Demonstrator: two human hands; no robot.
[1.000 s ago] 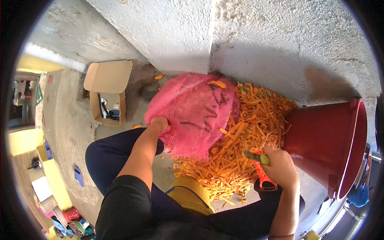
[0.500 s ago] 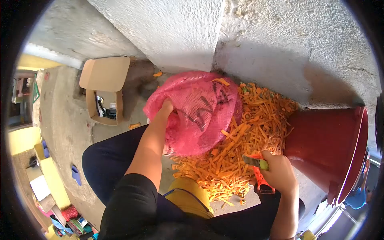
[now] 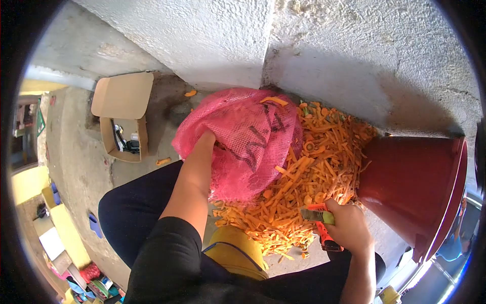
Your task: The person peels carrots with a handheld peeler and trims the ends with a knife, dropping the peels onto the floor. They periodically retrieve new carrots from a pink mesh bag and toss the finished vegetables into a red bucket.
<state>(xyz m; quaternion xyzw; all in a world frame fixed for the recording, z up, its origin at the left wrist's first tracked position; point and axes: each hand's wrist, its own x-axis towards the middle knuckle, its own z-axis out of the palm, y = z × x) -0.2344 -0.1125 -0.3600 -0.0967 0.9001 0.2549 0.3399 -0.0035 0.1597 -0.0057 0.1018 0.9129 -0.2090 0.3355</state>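
My left hand (image 3: 208, 139) reaches into the opening of a pink mesh sack (image 3: 253, 152) with black markings. Its fingers are hidden by the mesh. An orange strip lies on top of the sack. My right hand (image 3: 349, 223) is closed around a knife (image 3: 318, 216) with a green part and a short blade, together with an orange-red tool (image 3: 324, 234), which looks like a peeler. Both are held over a large heap of orange peelings (image 3: 298, 187) beside the sack. A yellow container (image 3: 235, 251) stands between my legs.
An open cardboard box (image 3: 124, 137) with dark items stands at the left. A dark red tub (image 3: 412, 187) lies tilted at the right against a rough wall (image 3: 349, 76). Blue slippers (image 3: 94, 225) and assorted goods are at the far left.
My left hand has gone deeper into the sack, and its fingers are now covered. The sack's mesh has shifted. My right hand has barely moved, and the view has shifted slightly.
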